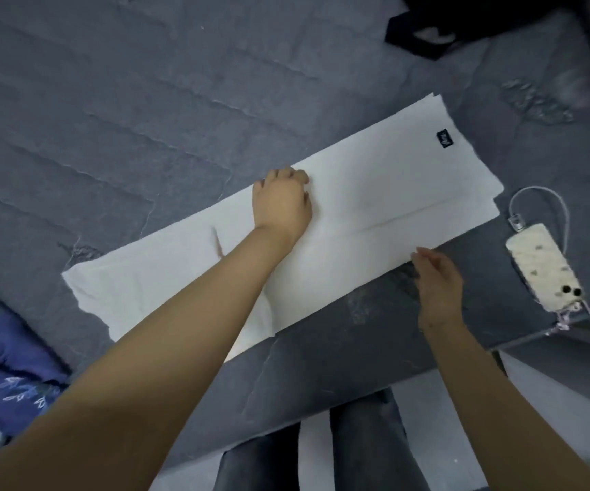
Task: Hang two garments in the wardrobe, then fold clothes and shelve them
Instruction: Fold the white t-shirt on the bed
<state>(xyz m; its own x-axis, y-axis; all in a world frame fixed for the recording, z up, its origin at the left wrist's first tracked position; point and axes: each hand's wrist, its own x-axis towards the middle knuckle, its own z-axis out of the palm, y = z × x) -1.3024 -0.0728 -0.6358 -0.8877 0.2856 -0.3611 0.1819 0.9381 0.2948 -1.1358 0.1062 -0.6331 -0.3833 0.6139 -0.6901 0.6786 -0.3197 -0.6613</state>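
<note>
A white garment (375, 193), folded into a long narrow strip with a small black label near its far right end, lies diagonally on the grey bed sheet (144, 118). My left hand (281, 203) reaches across the middle of the strip, and its curled fingers grip the far edge. Down at the near edge, further right, my right hand (437, 281) has its fingers held straight, the tips touching the cloth. My left forearm covers part of the strip's left half.
A phone (541, 267) in a pale patterned case lies right of the garment, with a charging cable (548, 203) plugged in. A black item with straps (428, 30) sits at the far right. A blue floral quilt (3, 349) is at the left. My legs in grey jeans (357, 441) stand against the bed's edge.
</note>
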